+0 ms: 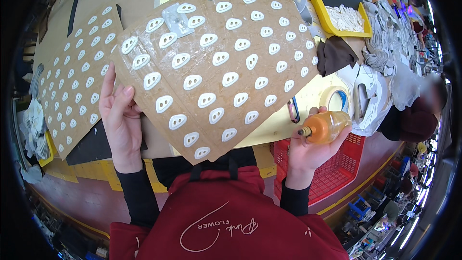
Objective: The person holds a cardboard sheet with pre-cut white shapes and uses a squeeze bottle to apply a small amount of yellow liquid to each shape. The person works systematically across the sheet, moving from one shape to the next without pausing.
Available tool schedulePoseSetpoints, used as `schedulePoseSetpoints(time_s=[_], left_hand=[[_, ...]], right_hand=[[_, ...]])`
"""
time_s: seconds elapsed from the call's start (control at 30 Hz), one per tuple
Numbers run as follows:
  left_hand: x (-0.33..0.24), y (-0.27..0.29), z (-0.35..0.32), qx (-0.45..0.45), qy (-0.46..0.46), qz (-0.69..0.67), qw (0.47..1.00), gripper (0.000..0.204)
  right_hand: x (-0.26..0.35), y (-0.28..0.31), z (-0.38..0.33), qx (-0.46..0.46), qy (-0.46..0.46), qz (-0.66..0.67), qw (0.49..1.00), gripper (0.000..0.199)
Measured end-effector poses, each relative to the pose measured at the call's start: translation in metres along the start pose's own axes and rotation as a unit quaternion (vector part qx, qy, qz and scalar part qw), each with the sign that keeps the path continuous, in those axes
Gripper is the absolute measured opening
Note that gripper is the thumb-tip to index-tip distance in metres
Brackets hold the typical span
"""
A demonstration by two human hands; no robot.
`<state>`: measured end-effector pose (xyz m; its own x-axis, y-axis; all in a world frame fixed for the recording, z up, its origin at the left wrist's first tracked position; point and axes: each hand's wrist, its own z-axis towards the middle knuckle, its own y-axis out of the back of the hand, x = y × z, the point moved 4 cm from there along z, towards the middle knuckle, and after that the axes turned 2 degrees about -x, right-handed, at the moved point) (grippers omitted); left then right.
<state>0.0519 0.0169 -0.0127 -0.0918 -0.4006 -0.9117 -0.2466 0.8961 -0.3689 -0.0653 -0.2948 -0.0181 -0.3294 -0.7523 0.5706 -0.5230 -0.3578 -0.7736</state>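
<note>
- Apparently, the large brown flat board (185,103), dotted with rounded white pieces (220,58) having two holes each, lies central over the table, its near corner reaching past the table edge, perhaps to bring every row within reach.
- The left hand (119,120) is at the board's left near edge; index finger and thumb are spread apart, other fingers are curled by the edge. Whether they pinch it, I cannot tell; probably this supports the board and leaves its face free.
- On the right, the right hand (308,154) is closed around an orange and clear plastic squeeze bottle (327,127), its dark narrow nozzle (304,131) directed left, likely so that it faces the board.
- A similar, smaller-looking brown board (82,76) lies at left, apparently set aside.
- Far right, a yellow plastic tray (357,33) holds loose white pieces, maybe to keep them together.
</note>
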Motion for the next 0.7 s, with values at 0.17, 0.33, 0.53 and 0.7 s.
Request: schedulePoseSetpoints(time_s=[0.17,0.33,0.53,0.7], left_hand=[[0.000,-0.001,0.000,-0.006,-0.002,0.002,1.000,0.061],[-0.001,-0.003,-0.001,-0.016,-0.001,0.009,1.000,0.061],[-0.001,-0.002,0.000,-0.006,-0.004,0.005,1.000,0.060],[-0.001,-0.002,0.000,-0.006,-0.001,0.002,1.000,0.060]], right_hand=[[0.005,0.005,-0.003,-0.034,0.104,-0.253,0.961,0.053],[-0.004,0.006,-0.005,-0.045,0.146,-0.334,0.930,0.054],[-0.006,0.006,-0.007,-0.012,0.150,-0.301,0.942,0.045],[-0.007,-0.001,-0.009,0.001,0.176,-0.285,0.942,0.044]])
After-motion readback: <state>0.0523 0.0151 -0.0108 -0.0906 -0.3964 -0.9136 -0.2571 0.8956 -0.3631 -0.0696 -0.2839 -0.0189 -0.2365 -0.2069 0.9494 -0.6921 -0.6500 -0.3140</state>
